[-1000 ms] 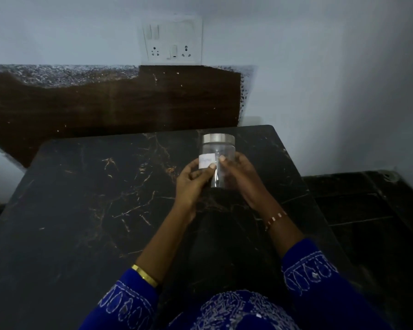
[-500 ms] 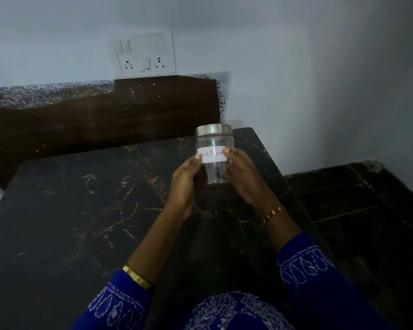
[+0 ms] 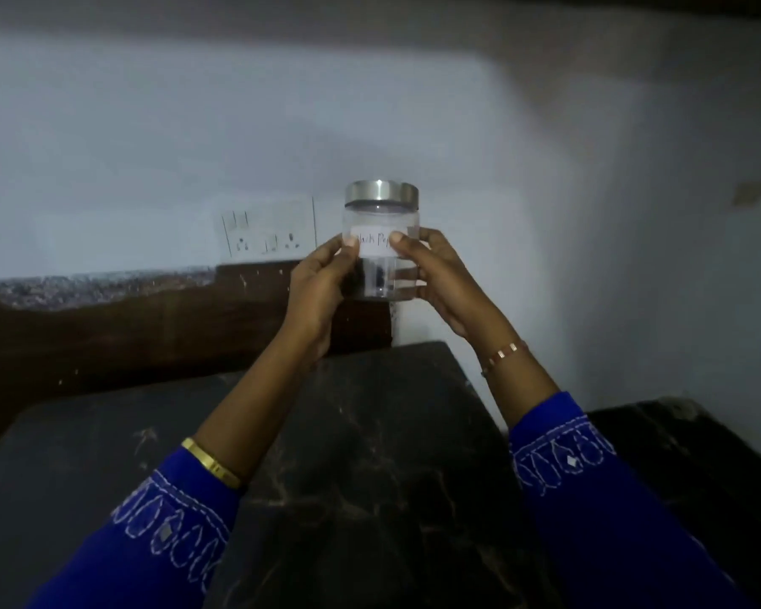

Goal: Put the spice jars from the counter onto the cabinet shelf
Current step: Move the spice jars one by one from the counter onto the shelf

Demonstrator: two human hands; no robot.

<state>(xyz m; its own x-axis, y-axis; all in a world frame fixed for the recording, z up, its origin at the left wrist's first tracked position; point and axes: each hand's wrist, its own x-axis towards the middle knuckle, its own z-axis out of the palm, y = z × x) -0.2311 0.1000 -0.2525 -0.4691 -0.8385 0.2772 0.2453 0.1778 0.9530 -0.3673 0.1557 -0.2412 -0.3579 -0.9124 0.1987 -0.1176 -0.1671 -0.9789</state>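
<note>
A clear spice jar (image 3: 381,217) with a steel lid and a white handwritten label is held upright in the air, well above the black marble counter (image 3: 370,432). My left hand (image 3: 319,283) grips its left side with the thumb on the label. My right hand (image 3: 440,279) grips its right side, thumb also on the label. The jar looks nearly empty, with a few dark bits at the bottom. No cabinet shelf is plainly visible; a dark band runs along the top edge of the view.
A white switch and socket plate (image 3: 266,230) is on the wall just left of the jar. A dark brown backsplash (image 3: 128,327) runs behind the counter. To the right, a lower dark surface (image 3: 677,454) meets the grey wall.
Both hands have lifted the jar from just above the counter up in front of the wall. The view has tilted upward with it.
</note>
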